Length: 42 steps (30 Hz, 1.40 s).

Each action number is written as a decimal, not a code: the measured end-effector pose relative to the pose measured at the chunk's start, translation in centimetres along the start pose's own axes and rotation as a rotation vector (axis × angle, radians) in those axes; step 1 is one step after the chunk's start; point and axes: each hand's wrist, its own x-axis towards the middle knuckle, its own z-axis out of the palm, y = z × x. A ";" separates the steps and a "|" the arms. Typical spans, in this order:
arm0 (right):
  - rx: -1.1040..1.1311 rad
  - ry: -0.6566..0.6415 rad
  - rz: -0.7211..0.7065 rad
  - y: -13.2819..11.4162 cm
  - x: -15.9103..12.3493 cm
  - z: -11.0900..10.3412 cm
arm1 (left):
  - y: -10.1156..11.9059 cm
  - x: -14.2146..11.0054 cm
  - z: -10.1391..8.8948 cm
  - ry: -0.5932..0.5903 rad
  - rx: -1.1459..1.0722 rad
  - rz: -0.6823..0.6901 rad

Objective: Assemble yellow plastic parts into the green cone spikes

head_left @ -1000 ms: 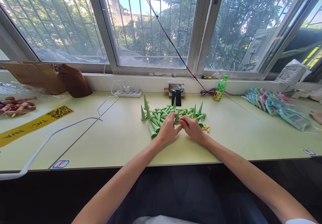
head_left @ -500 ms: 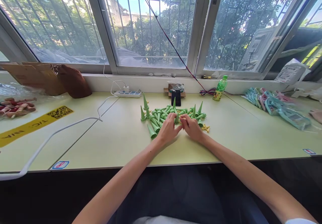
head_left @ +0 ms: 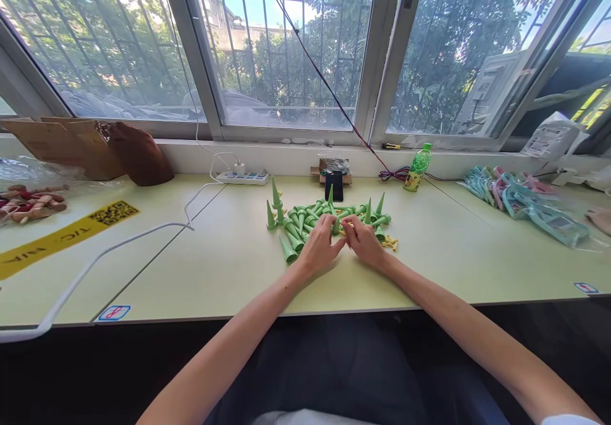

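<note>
My left hand [head_left: 319, 245] is closed at the edge of a pile of green plastic cone-shaped spikes [head_left: 300, 216]. Between its fingertips and my right hand stands one green spike [head_left: 336, 226], which the left fingers grip. My right hand [head_left: 365, 243] is bent in a pinch close beside that spike; what its fingertips hold is too small to make out. Several small yellow pieces [head_left: 390, 243] lie just right of the right hand. A few spikes stand point up, such as a green spike [head_left: 270, 216] at the pile's left, while others lie on their sides.
A black phone [head_left: 334, 186] leans against a small box behind the pile. Further back are a green-capped bottle [head_left: 418, 167] and a power strip [head_left: 243, 177]. A white cable [head_left: 143, 231] crosses the table on the left. Bagged blue and pink items [head_left: 520, 199] lie right.
</note>
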 end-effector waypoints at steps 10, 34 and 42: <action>0.027 -0.008 0.052 -0.4 0.0 -0.1 | 0.2 0.0 0.0 -0.001 0.021 -0.003; 0.091 -0.028 0.088 -1.4 0.3 -0.5 | 0.1 0.3 0.0 0.059 -0.055 -0.008; 0.058 -0.009 0.092 -1.2 0.4 -0.5 | -0.4 0.1 0.2 0.063 -0.068 0.029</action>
